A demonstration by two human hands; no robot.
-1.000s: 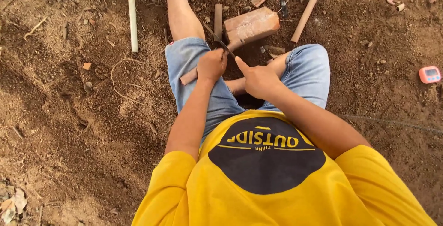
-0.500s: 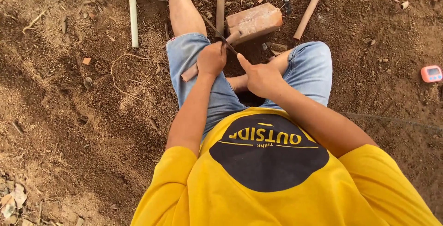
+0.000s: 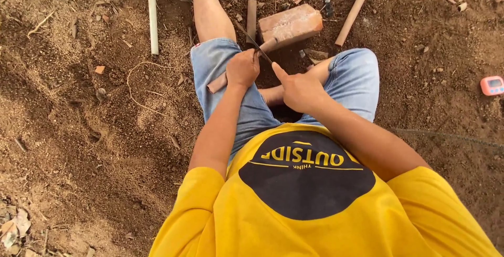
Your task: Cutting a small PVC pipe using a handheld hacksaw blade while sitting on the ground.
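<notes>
I sit on bare soil in a yellow shirt and denim shorts. My left hand [image 3: 242, 69] is closed around a short brown wooden stick [image 3: 216, 83] that lies across my left thigh, its far end pointing at a reddish brick [image 3: 291, 23]. My right hand [image 3: 299, 90] grips a thin dark knife [image 3: 253, 40]. Its index finger stretches along the blade, which rests against the stick just beyond my left hand.
Two more short wooden sticks [image 3: 252, 18] [image 3: 350, 18] lie beside the brick. A white pipe [image 3: 152, 13] lies on the soil at the left. A small pink timer [image 3: 492, 85] sits at the far right. Dry leaves and wood chips are scattered around.
Both hands keep their grip on the stick and the knife and barely shift. The view has tilted slightly, so the brick sits higher in the frame.
</notes>
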